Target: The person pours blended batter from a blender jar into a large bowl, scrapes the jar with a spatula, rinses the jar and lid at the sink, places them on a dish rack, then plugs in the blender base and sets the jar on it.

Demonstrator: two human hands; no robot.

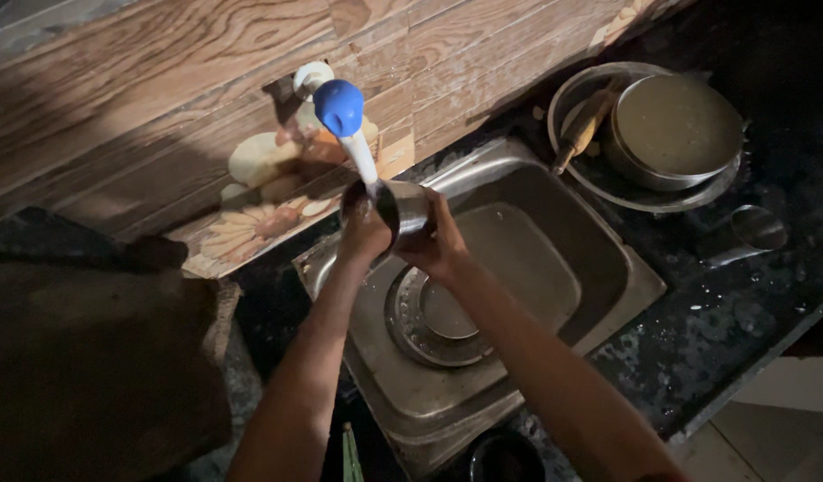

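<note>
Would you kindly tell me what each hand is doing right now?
Left hand: closed on the steel cup under the tap.
Right hand: closed on the same cup.

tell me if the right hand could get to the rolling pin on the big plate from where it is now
Probably yes: the path from the right hand across the sink to the rolling pin looks open, but it is holding the steel cup.

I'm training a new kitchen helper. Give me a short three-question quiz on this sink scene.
1. True or false: both hands hold the steel cup under the tap.
2. What lies in the sink below the cup? A) a steel plate B) a sponge C) a knife
3. Name the wooden tool on the tray beside the pot.

Key: 1 true: left hand, right hand. 2 A, the steel plate. 3 a rolling pin.
</note>
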